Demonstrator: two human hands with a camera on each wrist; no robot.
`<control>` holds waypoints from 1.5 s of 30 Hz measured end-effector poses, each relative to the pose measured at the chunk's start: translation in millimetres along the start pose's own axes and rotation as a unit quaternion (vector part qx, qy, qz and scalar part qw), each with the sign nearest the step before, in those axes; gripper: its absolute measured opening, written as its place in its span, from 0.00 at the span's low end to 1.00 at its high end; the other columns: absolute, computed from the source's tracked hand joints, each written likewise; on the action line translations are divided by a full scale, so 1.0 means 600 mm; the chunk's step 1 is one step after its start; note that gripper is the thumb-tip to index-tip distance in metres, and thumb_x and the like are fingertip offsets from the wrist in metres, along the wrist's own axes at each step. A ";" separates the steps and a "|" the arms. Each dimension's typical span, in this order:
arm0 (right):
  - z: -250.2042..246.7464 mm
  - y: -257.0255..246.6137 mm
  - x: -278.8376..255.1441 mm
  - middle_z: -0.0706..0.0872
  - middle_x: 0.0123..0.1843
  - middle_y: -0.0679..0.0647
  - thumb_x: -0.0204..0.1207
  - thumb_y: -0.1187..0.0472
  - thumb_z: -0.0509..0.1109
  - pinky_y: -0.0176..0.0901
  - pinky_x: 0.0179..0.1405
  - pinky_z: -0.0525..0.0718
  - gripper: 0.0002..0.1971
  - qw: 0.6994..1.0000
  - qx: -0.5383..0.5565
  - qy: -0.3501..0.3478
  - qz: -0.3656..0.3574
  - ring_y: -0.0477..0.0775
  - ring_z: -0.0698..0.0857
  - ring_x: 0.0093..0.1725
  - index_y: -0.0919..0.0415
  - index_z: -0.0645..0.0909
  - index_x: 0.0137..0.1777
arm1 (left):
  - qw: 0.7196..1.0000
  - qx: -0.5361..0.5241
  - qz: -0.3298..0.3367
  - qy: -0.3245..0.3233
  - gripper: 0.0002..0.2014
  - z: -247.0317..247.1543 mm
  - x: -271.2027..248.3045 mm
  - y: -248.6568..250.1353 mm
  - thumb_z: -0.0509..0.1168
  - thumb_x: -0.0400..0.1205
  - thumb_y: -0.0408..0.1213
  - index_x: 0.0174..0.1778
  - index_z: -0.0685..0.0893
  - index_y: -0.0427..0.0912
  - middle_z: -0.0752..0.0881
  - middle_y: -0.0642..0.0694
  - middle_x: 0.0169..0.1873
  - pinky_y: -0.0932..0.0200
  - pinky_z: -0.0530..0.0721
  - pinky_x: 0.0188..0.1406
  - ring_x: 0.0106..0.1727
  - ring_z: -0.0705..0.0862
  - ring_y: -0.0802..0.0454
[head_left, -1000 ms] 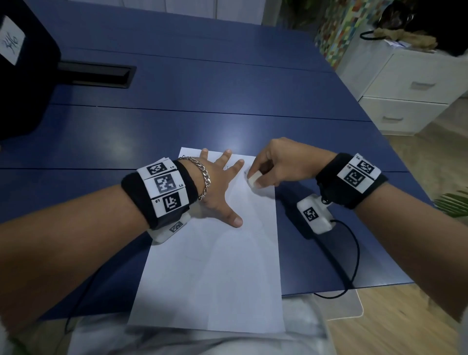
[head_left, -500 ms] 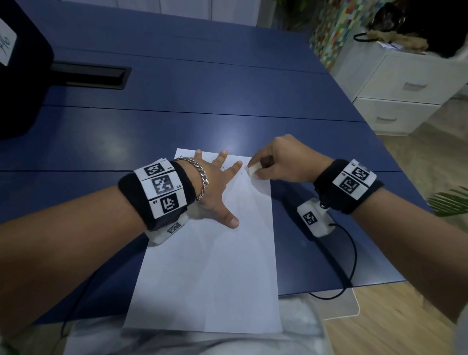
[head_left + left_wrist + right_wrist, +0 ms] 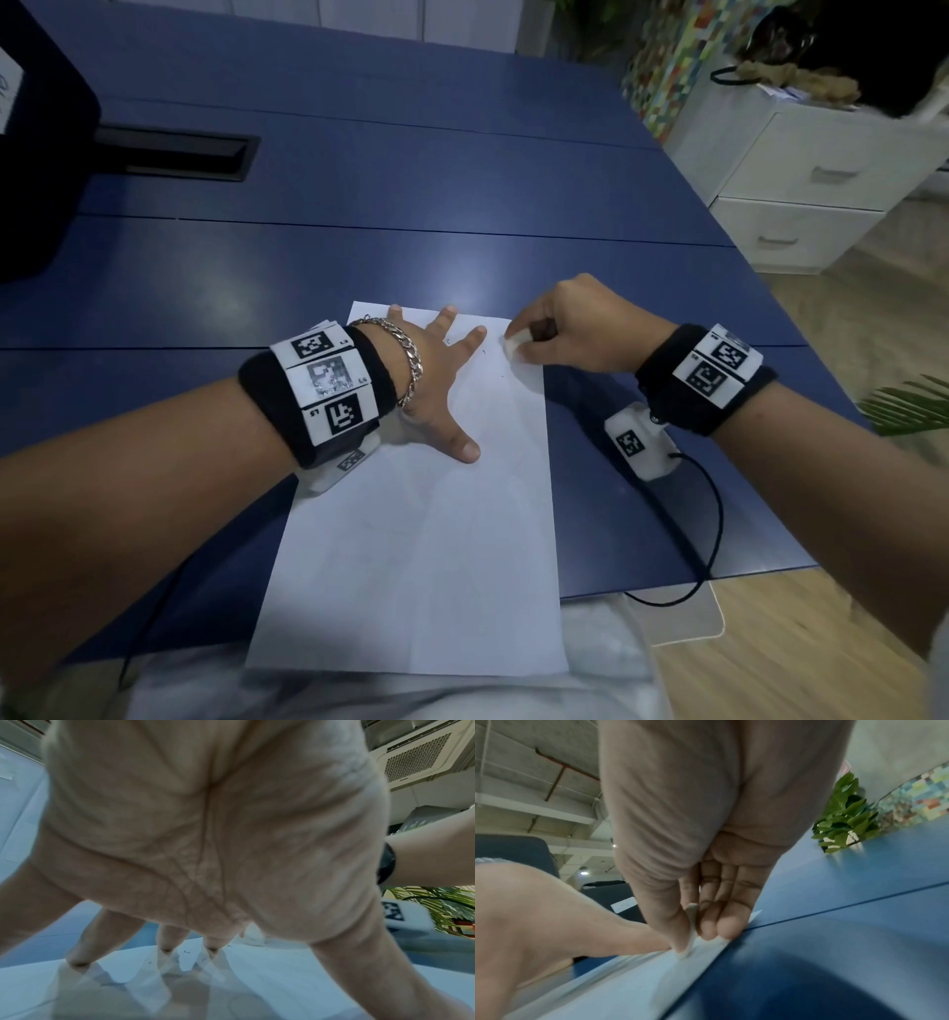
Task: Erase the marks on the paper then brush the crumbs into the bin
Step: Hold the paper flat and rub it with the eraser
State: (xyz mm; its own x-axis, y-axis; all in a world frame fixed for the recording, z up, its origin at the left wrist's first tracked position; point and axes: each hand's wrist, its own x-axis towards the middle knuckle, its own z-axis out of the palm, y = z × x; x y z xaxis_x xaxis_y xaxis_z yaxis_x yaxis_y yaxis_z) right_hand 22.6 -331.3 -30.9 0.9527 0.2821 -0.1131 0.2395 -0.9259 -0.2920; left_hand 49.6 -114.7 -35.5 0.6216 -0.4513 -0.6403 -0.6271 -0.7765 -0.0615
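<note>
A white sheet of paper point(image 3: 421, 555) lies on the blue table point(image 3: 359, 246), its near end hanging over the table's front edge. My left hand point(image 3: 436, 370) presses flat on the sheet's far part with fingers spread point(image 3: 77, 953). My right hand point(image 3: 565, 329) pinches a small white eraser point(image 3: 515, 342) and holds it down on the paper's far right corner. In the right wrist view the eraser point(image 3: 691, 927) sits between thumb and fingers on the sheet point(image 3: 618, 983). A few tiny dark specks point(image 3: 482, 352) lie on the paper near my left fingertips. No bin is recognisable.
A black box point(image 3: 36, 154) stands at the far left beside a dark cable slot point(image 3: 174, 154) in the tabletop. White drawers point(image 3: 801, 180) stand off the table's right side. A black cable point(image 3: 708, 524) runs from my right wrist over the table's front edge.
My right hand with the eraser has slid away from me along the paper's right side to its far corner. My left hand stays planted on the sheet.
</note>
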 end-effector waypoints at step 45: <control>0.008 -0.002 0.007 0.88 0.40 0.38 0.83 0.54 0.75 0.33 0.41 0.82 0.10 0.999 -0.038 0.007 -0.017 0.40 0.85 0.36 0.52 0.93 0.60 | 0.997 -0.038 0.050 0.054 0.79 0.017 0.031 0.010 0.63 0.57 0.90 0.90 0.28 0.48 0.28 0.56 0.90 0.24 0.51 0.87 0.92 0.33 0.36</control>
State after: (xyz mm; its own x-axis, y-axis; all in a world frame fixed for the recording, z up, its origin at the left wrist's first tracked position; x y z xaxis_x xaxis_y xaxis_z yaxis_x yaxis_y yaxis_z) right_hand 25.6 -327.9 -35.8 0.9463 0.3102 -0.0912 0.2842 -0.9326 -0.2225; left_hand 52.6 -123.2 -55.2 0.6071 -0.5702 -0.5534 -0.6539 -0.7542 0.0599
